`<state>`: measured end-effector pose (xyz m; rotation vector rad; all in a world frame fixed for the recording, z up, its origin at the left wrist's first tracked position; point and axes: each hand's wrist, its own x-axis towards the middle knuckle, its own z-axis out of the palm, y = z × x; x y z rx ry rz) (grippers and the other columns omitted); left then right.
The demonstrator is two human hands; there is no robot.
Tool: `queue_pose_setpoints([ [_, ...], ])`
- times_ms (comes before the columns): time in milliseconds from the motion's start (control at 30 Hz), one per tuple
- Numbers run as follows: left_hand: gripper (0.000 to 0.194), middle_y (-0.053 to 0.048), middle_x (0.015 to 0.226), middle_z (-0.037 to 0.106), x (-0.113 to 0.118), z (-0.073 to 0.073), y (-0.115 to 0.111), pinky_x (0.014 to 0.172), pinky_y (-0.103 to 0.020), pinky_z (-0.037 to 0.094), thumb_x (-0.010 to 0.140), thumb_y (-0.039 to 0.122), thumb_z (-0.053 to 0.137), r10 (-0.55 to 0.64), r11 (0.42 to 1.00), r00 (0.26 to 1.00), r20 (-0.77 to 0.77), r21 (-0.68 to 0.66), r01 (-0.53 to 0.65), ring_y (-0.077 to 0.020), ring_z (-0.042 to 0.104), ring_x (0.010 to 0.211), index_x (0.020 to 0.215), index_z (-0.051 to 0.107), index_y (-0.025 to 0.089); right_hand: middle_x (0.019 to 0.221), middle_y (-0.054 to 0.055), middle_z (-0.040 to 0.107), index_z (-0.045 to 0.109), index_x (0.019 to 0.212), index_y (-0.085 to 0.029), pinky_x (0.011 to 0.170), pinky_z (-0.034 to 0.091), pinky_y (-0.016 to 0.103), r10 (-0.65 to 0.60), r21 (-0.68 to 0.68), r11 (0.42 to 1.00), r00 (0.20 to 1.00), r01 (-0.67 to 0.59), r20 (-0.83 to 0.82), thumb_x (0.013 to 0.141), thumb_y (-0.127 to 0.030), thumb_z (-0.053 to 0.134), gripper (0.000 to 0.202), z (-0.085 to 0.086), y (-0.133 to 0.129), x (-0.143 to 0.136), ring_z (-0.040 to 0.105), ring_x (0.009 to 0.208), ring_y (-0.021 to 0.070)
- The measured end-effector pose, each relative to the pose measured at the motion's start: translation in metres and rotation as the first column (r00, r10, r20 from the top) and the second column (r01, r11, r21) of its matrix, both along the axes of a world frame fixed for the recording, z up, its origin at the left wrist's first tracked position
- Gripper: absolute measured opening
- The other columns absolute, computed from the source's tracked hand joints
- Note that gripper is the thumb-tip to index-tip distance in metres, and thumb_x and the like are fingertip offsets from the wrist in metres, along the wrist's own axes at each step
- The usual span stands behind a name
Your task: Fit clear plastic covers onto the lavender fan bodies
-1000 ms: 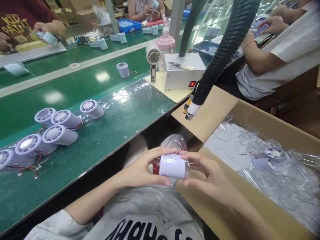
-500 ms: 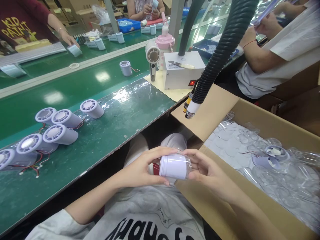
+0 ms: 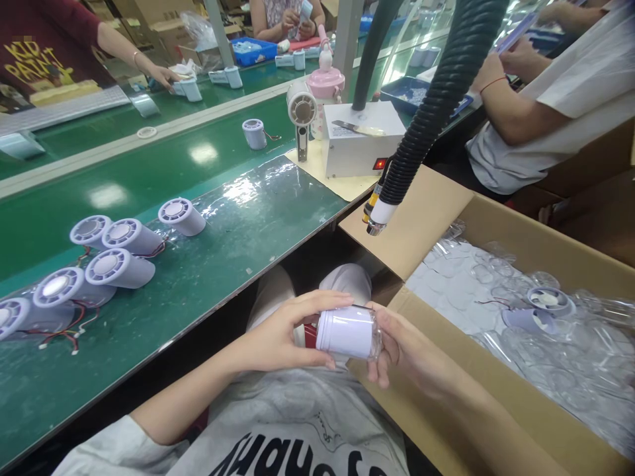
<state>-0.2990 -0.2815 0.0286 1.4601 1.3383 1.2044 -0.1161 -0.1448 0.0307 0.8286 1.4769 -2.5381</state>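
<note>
Low over my lap, my left hand [image 3: 285,334] grips a lavender cylindrical fan housing [image 3: 342,332], thumb below and fingers above. A clear plastic sleeve [image 3: 376,334] sits around the housing's right end. My right hand [image 3: 404,337] is closed on that sleeve, thumb side on top and the other fingers underneath. On the green bench to the left stand several similar lavender fan housings [image 3: 119,266] with red and black wires. The far end of the held housing is hidden by my left hand.
An open carton [image 3: 496,390] at right holds clear plastic sleeves and one fan housing [image 3: 550,301]. A black corrugated hose [image 3: 426,125] hangs before me. A white box [image 3: 362,139] with a knife [image 3: 360,127] stands behind. Co-workers sit across the green belt [image 3: 149,172] and at right.
My right hand has turned around the sleeve's end, its thumb side moving on top and fingers dropping below. A co-worker's hand across the belt has moved right to another lavender part.
</note>
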Motion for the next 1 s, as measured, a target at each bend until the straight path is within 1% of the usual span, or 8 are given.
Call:
queue_pose_setpoints([
  [367,0.066,-0.010,0.137,0.056,0.006,0.004,0.000,0.108,-0.045,0.042,0.070,0.028,0.082,0.042,0.998,0.999,0.023,-0.055,-0.041,-0.0286,0.051,0.128,0.131,0.055,0.028,0.047,0.003,0.058,0.059,0.061,-0.014,0.036,0.040,0.007,0.149,-0.225,0.966,0.985,-0.126,0.087,0.094,-0.073,0.020,0.078,-0.001,-0.002,-0.002,0.055,0.037,0.0048],
  [533,0.061,-0.006,0.127,0.056,0.011,0.012,-0.004,0.091,-0.032,0.053,0.077,0.027,0.076,0.085,0.973,0.977,0.195,-0.228,-0.040,-0.0202,0.060,0.109,0.131,0.051,0.032,0.068,0.007,0.067,0.065,0.094,-0.013,0.046,0.053,0.021,0.169,0.180,0.970,0.985,-0.161,-0.030,0.084,-0.083,0.024,0.081,-0.005,-0.001,0.006,0.064,0.051,0.0146],
  [600,0.061,-0.004,0.124,0.057,0.012,0.013,-0.005,0.087,-0.029,0.053,0.079,0.027,0.074,0.102,0.964,0.956,0.276,-0.266,-0.026,-0.0177,0.062,0.103,0.133,0.048,0.034,0.110,0.013,0.068,0.051,0.130,-0.018,0.077,0.060,0.036,0.162,0.558,0.828,0.977,-0.059,-0.138,0.083,-0.074,0.052,0.073,-0.009,0.002,0.012,0.069,0.090,0.0252],
  [667,0.060,-0.004,0.122,0.058,0.012,0.013,-0.006,0.083,-0.029,0.054,0.080,0.029,0.074,0.111,0.959,0.944,0.310,-0.284,-0.019,-0.0173,0.063,0.100,0.134,0.048,0.034,0.147,0.012,0.044,0.032,0.146,-0.031,0.104,0.046,0.047,0.232,0.823,0.560,0.937,0.092,-0.262,0.085,-0.043,0.071,0.073,-0.013,0.006,0.017,0.052,0.126,0.0296],
  [733,0.061,-0.005,0.120,0.059,0.011,0.012,-0.005,0.082,-0.030,0.054,0.080,0.032,0.074,0.101,0.955,0.943,0.317,-0.298,-0.002,-0.0182,0.063,0.098,0.135,0.048,0.033,0.156,0.006,0.032,0.035,0.144,-0.038,0.110,0.040,0.049,0.344,0.901,0.380,0.872,0.210,-0.348,0.090,-0.018,0.065,0.065,-0.016,0.008,0.019,0.042,0.136,0.0281],
  [767,0.063,-0.005,0.122,0.060,0.010,0.011,-0.005,0.083,-0.031,0.054,0.079,0.033,0.074,0.088,0.953,0.945,0.314,-0.301,0.011,-0.0193,0.063,0.099,0.136,0.047,0.033,0.154,0.005,0.035,0.041,0.141,-0.038,0.109,0.040,0.048,0.367,0.901,0.370,0.855,0.227,-0.366,0.090,-0.013,0.062,0.060,-0.016,0.008,0.020,0.042,0.136,0.0276],
  [933,0.075,-0.006,0.141,0.051,0.006,0.009,-0.004,0.100,-0.040,0.048,0.074,0.030,0.079,0.033,0.967,0.974,0.222,-0.252,0.025,-0.0268,0.055,0.121,0.140,0.045,0.037,0.129,0.007,0.062,0.051,0.136,-0.034,0.084,0.059,0.037,0.103,0.525,0.848,0.953,0.066,-0.286,0.088,-0.037,0.069,0.051,-0.010,0.004,0.017,0.067,0.105,0.0250],
  [1000,0.071,-0.007,0.139,0.052,0.006,0.009,-0.005,0.100,-0.041,0.048,0.078,0.028,0.075,0.029,0.964,0.968,0.251,-0.263,0.039,-0.0260,0.057,0.119,0.141,0.044,0.037,0.123,0.004,0.066,0.055,0.133,-0.037,0.076,0.060,0.031,0.037,0.344,0.937,0.960,0.063,-0.276,0.088,-0.038,0.069,0.047,-0.008,0.001,0.017,0.069,0.094,0.0210],
])
